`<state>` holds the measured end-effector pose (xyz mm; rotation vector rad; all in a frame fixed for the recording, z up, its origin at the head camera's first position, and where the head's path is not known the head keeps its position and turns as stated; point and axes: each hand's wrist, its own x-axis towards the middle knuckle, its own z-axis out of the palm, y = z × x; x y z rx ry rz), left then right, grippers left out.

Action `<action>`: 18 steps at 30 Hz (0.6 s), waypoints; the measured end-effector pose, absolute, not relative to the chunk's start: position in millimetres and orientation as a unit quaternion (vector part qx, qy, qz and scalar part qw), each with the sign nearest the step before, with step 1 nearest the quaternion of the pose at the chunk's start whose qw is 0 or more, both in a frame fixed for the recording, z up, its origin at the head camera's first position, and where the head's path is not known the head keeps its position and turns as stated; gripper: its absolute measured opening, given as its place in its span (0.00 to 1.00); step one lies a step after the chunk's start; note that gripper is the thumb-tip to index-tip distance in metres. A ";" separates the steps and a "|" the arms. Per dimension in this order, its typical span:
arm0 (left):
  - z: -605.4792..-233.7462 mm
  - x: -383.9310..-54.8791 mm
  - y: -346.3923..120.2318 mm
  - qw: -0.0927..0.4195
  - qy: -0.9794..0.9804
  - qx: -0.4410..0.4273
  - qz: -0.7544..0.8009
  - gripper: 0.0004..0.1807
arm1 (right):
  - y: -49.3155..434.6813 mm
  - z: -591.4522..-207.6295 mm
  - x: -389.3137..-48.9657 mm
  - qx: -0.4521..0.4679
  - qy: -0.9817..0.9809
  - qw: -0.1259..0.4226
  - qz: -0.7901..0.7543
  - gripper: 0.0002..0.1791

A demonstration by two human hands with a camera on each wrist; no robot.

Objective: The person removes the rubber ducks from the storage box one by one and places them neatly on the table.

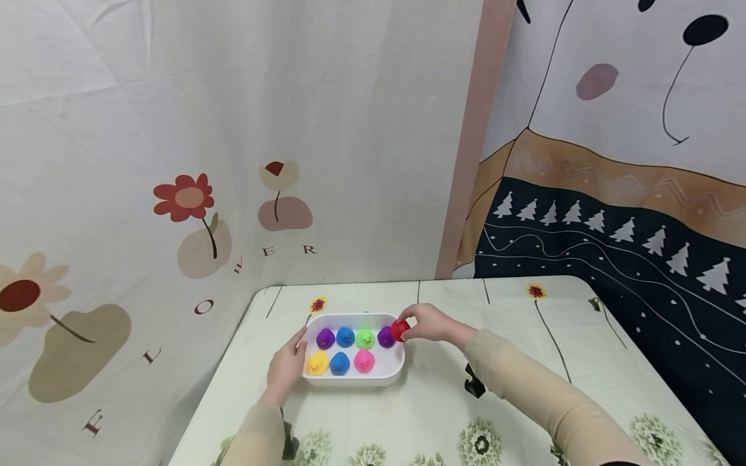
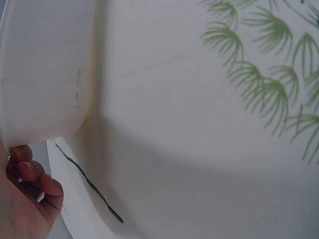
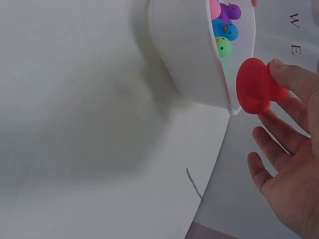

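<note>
My right hand (image 1: pixel 430 322) pinches a red rubber duck (image 3: pixel 255 87) between thumb and fingers. The duck is at the right rim of a white plastic tub (image 1: pixel 354 382), and in the head view it overlaps a purple duck (image 1: pixel 385 337). My left hand (image 1: pixel 285 367) grips the tub's left end, its thumb by the rim and its fingers curled against the outside. Inside the tub stand several small rubber ducks in two rows: another purple one (image 1: pixel 325 338), a blue one (image 1: pixel 346 336) and a green one (image 1: pixel 365 338) behind, with yellow (image 1: pixel 318 363), blue (image 1: pixel 340 364) and pink (image 1: pixel 364 360) ones in front.
The tub stands on a table under a pale flowered cloth (image 1: pixel 443 401). A white printed curtain (image 1: pixel 361 142) hangs behind and to the left. At the right is a dark cloth with white trees (image 1: pixel 583 252).
</note>
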<state>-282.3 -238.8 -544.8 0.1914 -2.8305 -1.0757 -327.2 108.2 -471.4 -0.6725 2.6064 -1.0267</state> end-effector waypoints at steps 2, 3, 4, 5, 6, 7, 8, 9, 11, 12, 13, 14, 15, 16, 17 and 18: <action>-544.8 -282.4 -238.7 0.053 -0.931 0.063 -0.355 0.24 | 109.6 -470.8 -327.5 -0.226 0.898 0.131 -0.355 0.16; -544.7 -282.3 -238.7 0.053 -0.931 0.063 -0.354 0.24 | 110.2 -470.6 -327.5 -0.223 0.898 0.131 -0.356 0.16; -544.6 -282.1 -238.6 0.053 -0.931 0.062 -0.355 0.24 | 110.8 -470.3 -327.4 -0.220 0.898 0.131 -0.357 0.16; -544.5 -282.0 -238.5 0.053 -0.932 0.062 -0.354 0.24 | 111.4 -470.4 -327.5 -0.218 0.899 0.131 -0.358 0.16; -544.4 -281.9 -238.5 0.052 -0.931 0.063 -0.355 0.24 | 111.9 -470.6 -327.4 -0.217 0.899 0.131 -0.358 0.16; -544.5 -281.9 -238.5 0.052 -0.931 0.064 -0.355 0.24 | 112.5 -470.9 -327.6 -0.216 0.900 0.129 -0.357 0.16; -544.6 -281.9 -238.6 0.051 -0.931 0.064 -0.355 0.24 | 113.3 -471.6 -327.8 -0.217 0.900 0.127 -0.356 0.16; -544.6 -281.8 -238.6 0.050 -0.931 0.066 -0.356 0.24 | 114.1 -472.3 -328.2 -0.216 0.900 0.127 -0.356 0.16; -545.1 -281.9 -238.8 0.047 -0.931 0.068 -0.357 0.24 | 115.9 -474.1 -329.4 -0.217 0.902 0.124 -0.352 0.16; -545.4 -282.1 -239.0 0.046 -0.930 0.068 -0.358 0.24 | 116.9 -474.8 -329.9 -0.218 0.902 0.122 -0.351 0.16; -546.0 -282.3 -239.2 0.046 -0.930 0.068 -0.357 0.25 | 118.1 -475.7 -330.5 -0.219 0.903 0.120 -0.350 0.16; -546.3 -282.3 -239.4 0.046 -0.930 0.068 -0.358 0.25 | 119.1 -476.6 -330.8 -0.220 0.902 0.119 -0.351 0.16; -546.7 -282.5 -239.5 0.047 -0.930 0.068 -0.358 0.25 | 120.1 -477.1 -331.2 -0.218 0.903 0.119 -0.351 0.15; -547.2 -282.7 -239.7 0.048 -0.930 0.067 -0.357 0.24 | 121.3 -477.8 -331.7 -0.218 0.903 0.118 -0.350 0.15; -547.6 -282.8 -239.8 0.050 -0.931 0.067 -0.356 0.24 | 122.2 -478.3 -331.9 -0.217 0.904 0.116 -0.350 0.15; -548.0 -283.0 -239.9 0.051 -0.931 0.066 -0.356 0.24 | 123.1 -478.4 -332.1 -0.215 0.903 0.116 -0.352 0.15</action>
